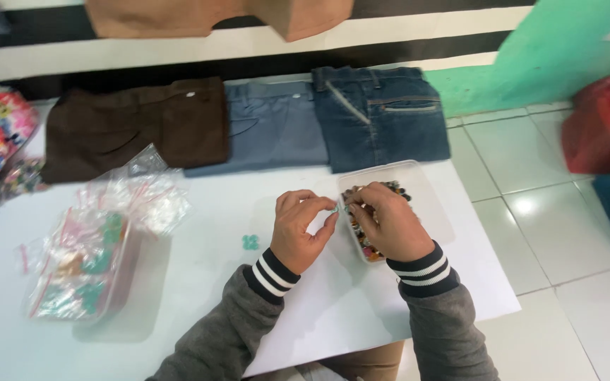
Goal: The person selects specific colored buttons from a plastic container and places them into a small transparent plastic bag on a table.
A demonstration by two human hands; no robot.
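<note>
Buttons of green plastic lie loose on the white bench, near the left hand. Both hands pinch one tiny pale piece between narrowed fingertips above the clear tub, the right hand over its contents. Such parts are judged light, rigid and slippery; grip by the rim.

Both forearms come up from the near edge in grey sleeves with black-and-white striped cuffs, angling inward so the hands meet a little right of centre. The left hand is turned with its back toward the camera, knuckles raised, its fingers curled and thumb pressed toward the index tip in a pinch. The right hand lies palm down, just to the right and slightly farther, wrist bent, its fingers bunched and pointing left toward the other hand's fingertips, nearly touching them.
</note>
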